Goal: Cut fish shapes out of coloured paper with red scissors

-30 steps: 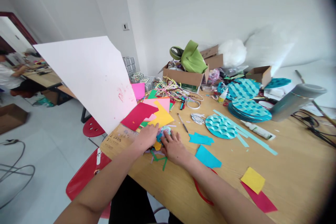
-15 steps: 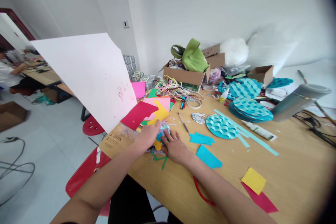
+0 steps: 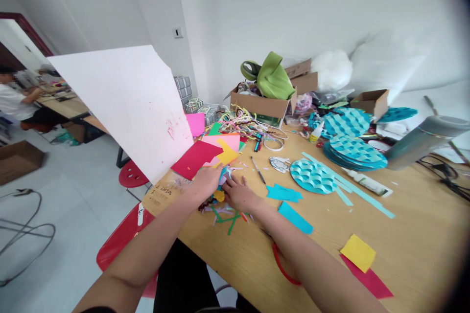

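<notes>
Both my hands are at a pile of paper scraps (image 3: 219, 196) near the table's left part. My left hand (image 3: 207, 182) lies against the scraps, its fingers curved round a blue and lilac bit; whether it grips this is unclear. My right hand (image 3: 239, 194) rests on the right side of the pile, fingers spread and partly over the scraps. Red paper (image 3: 197, 159) and yellow paper (image 3: 229, 155) lie just beyond my left hand. Green strips (image 3: 232, 225) stick out on the near side. To the right of my right hand are blue paper pieces (image 3: 295, 217).
A large white board (image 3: 128, 107) stands tilted at the left. Behind are a cardboard box (image 3: 259, 105) and pipe cleaners (image 3: 238, 121). A woven blue disc (image 3: 313, 176), a glue bottle (image 3: 369, 183) and a grey flask (image 3: 422, 142) are at the right. Red scissor handles (image 3: 282, 266) show beneath my right forearm.
My hands have drawn slightly closer together over the scraps, and more strips show on the near side. The whole view has shifted a little.
</notes>
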A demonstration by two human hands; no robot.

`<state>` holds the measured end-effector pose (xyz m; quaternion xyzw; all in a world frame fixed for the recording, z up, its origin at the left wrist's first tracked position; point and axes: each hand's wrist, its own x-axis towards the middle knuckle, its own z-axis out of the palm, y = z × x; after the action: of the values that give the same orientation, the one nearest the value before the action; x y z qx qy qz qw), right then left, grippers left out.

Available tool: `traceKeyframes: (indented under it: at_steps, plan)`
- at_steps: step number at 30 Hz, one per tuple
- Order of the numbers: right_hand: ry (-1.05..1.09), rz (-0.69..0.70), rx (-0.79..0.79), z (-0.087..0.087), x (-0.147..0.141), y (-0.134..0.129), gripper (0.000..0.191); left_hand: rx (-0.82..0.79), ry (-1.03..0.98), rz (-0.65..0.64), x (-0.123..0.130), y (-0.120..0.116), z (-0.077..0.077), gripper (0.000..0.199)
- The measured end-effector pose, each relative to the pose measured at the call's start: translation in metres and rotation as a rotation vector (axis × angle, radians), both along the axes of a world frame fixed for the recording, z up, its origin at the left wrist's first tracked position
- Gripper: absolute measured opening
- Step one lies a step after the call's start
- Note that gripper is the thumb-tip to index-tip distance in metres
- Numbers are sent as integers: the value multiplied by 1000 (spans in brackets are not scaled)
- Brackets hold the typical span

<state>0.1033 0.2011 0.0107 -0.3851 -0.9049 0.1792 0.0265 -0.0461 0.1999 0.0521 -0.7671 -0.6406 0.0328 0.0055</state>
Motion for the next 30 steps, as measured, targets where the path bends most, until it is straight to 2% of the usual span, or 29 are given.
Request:
traceKeyframes:
  at_steps: [4,10,15,17,20,25,30]
  plan:
    - [64,16,22,7,8,7,32,-19,-20,12,-4,-2,-8,46]
    - [113,-113,156,13,9,-8,32,-50,-77,5,-10,-3,-13,41]
    - [87,-17,227,12,-4,-28,27,-59,-119,-27,-14,-5,-13,36]
    - [56,6,253,10,-8,-31,21,-61,-130,-32,-15,-5,-12,34]
    - [22,25,288,8,-10,-30,23,-65,-142,-36,-17,-4,-11,30]
    - [36,63,339,13,2,-24,24,-62,-171,-42,-19,2,-9,30]
    - [85,31,352,12,14,-20,27,-52,-187,-43,-20,3,-9,25]
